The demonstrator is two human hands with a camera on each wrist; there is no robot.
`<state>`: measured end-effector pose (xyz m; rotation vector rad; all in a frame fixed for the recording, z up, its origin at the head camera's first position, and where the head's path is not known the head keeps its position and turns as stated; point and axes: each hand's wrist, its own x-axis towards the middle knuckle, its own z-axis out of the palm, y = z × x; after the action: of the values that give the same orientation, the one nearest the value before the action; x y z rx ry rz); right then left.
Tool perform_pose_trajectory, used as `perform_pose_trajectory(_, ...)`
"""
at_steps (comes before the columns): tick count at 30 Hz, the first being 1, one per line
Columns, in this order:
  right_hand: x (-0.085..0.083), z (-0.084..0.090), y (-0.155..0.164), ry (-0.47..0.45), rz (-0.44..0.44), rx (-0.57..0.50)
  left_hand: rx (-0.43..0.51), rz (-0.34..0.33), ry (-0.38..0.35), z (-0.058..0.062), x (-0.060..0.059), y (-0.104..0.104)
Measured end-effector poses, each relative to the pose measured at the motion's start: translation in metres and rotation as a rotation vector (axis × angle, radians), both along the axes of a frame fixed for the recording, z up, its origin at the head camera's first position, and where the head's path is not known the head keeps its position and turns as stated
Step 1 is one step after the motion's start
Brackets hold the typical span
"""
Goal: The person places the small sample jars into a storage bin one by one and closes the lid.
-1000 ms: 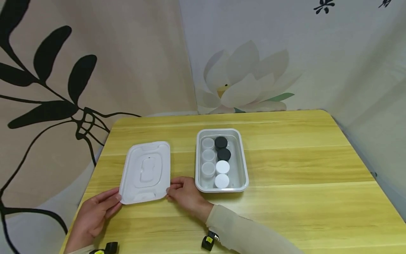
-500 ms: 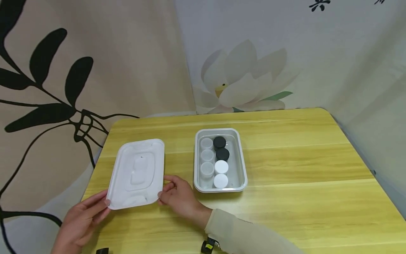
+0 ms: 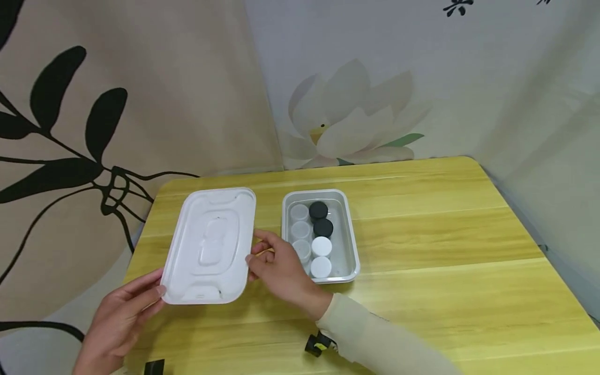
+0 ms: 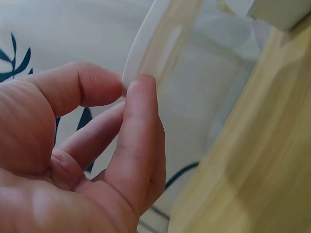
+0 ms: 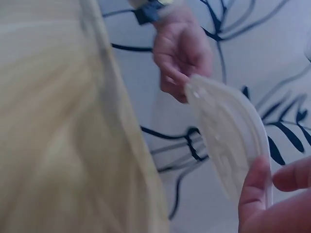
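Observation:
A white rectangular plastic lid (image 3: 208, 250) with rounded corners is held up over the left part of the table. My left hand (image 3: 119, 320) pinches its near left corner between thumb and fingers; the left wrist view shows the lid's edge (image 4: 138, 46) at the fingertips. On the opposite side, my right hand (image 3: 288, 273) pinches the lid's right edge, partly overlapping the white tray (image 3: 346, 250). Inside that tray stand small round jars in two columns: translucent lids (image 3: 300, 230) on the left, black lids (image 3: 323, 227) and white lids (image 3: 321, 247) on the right.
The yellow wood-grain table (image 3: 431, 250) extends widely to the right of the tray. Behind it hangs a pale cloth (image 3: 469, 94) printed with a lotus and dark leaves. The table's left edge runs close beside my left hand.
The lid first moved left with both hands, then rose and came back right, tilting more toward the camera. Both hands kept their hold. The tray stayed on the table while the head view shifted slightly.

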<state>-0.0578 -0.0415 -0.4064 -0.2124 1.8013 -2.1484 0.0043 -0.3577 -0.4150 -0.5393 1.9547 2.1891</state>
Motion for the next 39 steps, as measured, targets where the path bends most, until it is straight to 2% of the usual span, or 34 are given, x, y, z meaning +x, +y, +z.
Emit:
perform_pose_trajectory(6, -0.019, 0.023, 0.033, 0.023, -0.052, -0.005, -0.028, -0.094, 0.084, 0.009, -0.015, 0.023)
perform_pose_trajectory(10, -0.030, 0.034, 0.055, 0.046, -0.094, 0.030, -0.008, -0.194, 0.164, 0.015, -0.026, 0.038)
perform_pose_trajectory(16, -0.044, 0.041, 0.086, 0.071, -0.128, 0.098, -0.088, -0.324, 0.175, 0.024, -0.041, 0.060)
perform_pose_trajectory(20, -0.050, 0.046, 0.106, 0.079, -0.142, 0.125, -0.108, -0.388, 0.199, 0.027, -0.051, 0.077)
perform_pose_trajectory(24, -0.056, 0.054, 0.126, 0.102, -0.169, 0.160, -0.153, -0.387, 0.228, 0.032, -0.058, 0.102)
perform_pose_trajectory(28, -0.060, 0.060, 0.145, 0.173, -0.216, 0.244, -0.249, -0.362, 0.251, 0.039, -0.065, 0.130)
perform_pose_trajectory(34, -0.056, 0.069, 0.172, 0.286, -0.288, 0.397, -0.418, -0.367, 0.311, 0.045, -0.077, 0.166)
perform_pose_trajectory(36, -0.053, 0.071, 0.180, 0.300, -0.301, 0.440, -0.423, -0.373, 0.329, 0.044, -0.081, 0.176)
perform_pose_trajectory(39, -0.047, 0.074, 0.189, 0.315, -0.318, 0.473, -0.374, -0.388, 0.344, 0.042, -0.085, 0.187)
